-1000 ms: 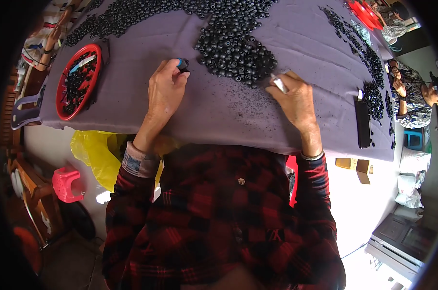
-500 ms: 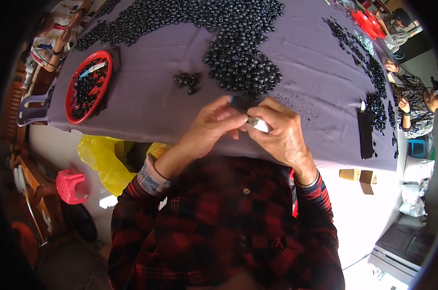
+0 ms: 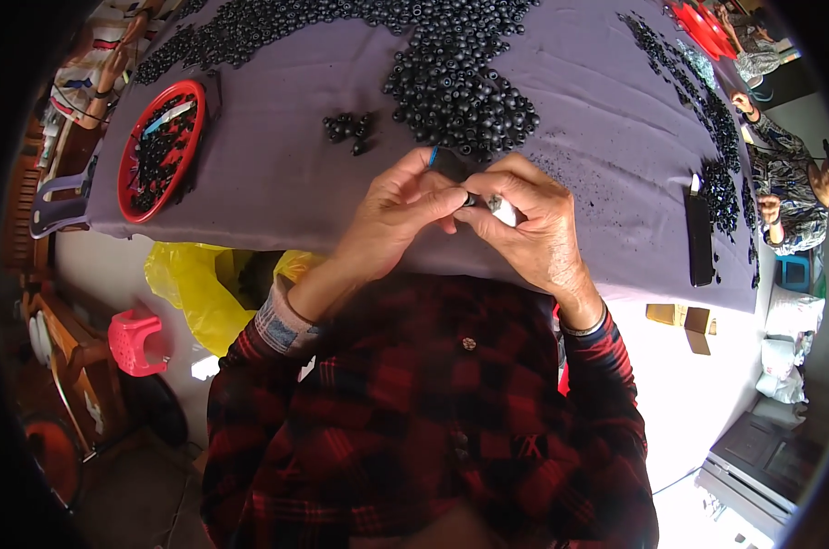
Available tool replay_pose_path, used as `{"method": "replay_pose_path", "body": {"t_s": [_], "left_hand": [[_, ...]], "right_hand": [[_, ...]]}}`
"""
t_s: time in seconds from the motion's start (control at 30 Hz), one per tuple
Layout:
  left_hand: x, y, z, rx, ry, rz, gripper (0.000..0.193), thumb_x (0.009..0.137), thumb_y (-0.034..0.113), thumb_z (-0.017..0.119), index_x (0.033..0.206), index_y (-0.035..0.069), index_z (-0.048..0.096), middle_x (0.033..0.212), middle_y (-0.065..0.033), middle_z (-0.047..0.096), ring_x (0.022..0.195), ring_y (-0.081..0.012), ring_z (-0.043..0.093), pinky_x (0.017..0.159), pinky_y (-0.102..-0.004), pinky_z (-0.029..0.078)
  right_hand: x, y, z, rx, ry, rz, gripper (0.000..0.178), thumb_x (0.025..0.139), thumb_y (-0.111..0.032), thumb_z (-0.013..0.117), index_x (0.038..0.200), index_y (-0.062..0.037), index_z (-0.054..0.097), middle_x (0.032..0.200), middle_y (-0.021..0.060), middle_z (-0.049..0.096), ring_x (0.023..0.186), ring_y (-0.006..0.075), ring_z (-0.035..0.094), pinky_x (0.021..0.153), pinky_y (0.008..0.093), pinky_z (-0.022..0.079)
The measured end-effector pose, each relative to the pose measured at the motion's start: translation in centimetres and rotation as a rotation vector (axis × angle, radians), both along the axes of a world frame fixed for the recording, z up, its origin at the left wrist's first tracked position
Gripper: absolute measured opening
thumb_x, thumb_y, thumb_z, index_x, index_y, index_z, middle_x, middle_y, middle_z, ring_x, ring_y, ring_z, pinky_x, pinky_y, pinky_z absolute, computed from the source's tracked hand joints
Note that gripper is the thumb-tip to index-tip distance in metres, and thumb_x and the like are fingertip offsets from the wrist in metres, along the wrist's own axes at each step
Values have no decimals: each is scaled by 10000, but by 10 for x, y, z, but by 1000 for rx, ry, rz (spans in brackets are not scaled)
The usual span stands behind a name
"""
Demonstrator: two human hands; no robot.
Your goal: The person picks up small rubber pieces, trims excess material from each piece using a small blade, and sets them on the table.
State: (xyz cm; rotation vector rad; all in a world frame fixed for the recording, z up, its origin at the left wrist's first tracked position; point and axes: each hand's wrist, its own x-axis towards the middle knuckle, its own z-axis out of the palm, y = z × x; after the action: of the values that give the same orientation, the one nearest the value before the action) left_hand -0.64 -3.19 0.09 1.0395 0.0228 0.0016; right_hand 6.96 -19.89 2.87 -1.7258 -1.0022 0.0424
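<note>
My left hand point(image 3: 398, 212) is closed, pinching a small black round piece point(image 3: 470, 199) between thumb and fingers just above the table's near edge. A blue-edged dark covering point(image 3: 445, 162) shows at its index fingertip. Right beside it, my right hand point(image 3: 535, 220) is closed around a small white-handled tool point(image 3: 503, 210); its working end is too hidden to make out. The two hands' fingertips meet at the black piece. Beyond them lies a big pile of small black hollow round pieces point(image 3: 465, 110), and a little cluster of the same pieces point(image 3: 348, 130) lies apart to the left.
A purple cloth point(image 3: 277, 137) covers the table. At left stands a red basin point(image 3: 124, 188) holding black bits and a light-blue-handled tool. A long black case point(image 3: 698, 242) lies at right beside scattered black pieces point(image 3: 721, 197). Other people point(image 3: 798, 183) sit along the table's sides.
The right hand has turned slightly and shifted right, with the white-handled tool now apart from the left fingertips. The black piece shows more clearly in the pinch. The whole view has shifted slightly.
</note>
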Motion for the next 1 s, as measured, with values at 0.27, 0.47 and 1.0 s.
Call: {"method": "replay_pose_path", "body": {"t_s": [0.27, 0.47, 1.0], "left_hand": [[-2, 1, 0, -189, 44, -103, 246, 906, 72, 611, 1128, 58, 507, 890, -30, 614, 792, -126, 587, 693, -278, 485], [1, 2, 3, -296, 77, -240, 305, 885, 72, 637, 1137, 49, 466, 866, -38, 601, 806, -149, 602, 683, -287, 489], [9, 43, -10, 1091, -94, 394, 230, 813, 101, 735, 965, -18, 611, 808, -59, 647, 676, -137, 606, 612, -261, 476]], "right_hand": [[-2, -3, 9, 5, 13, 58, 169, 730, 0, 774, 874, -29, 690, 774, 22, 606, 681, 118, 565, 609, 266, 469], [4, -5, 11, 119, 371, 238, 43, 848, -28, 692, 855, 8, 668, 758, 43, 608, 717, 132, 634, 593, 289, 510], [41, -37, 2, -387, -149, -365, 147, 744, -68, 741, 791, 11, 627, 683, 80, 573, 584, 165, 528, 558, 279, 421]]}}
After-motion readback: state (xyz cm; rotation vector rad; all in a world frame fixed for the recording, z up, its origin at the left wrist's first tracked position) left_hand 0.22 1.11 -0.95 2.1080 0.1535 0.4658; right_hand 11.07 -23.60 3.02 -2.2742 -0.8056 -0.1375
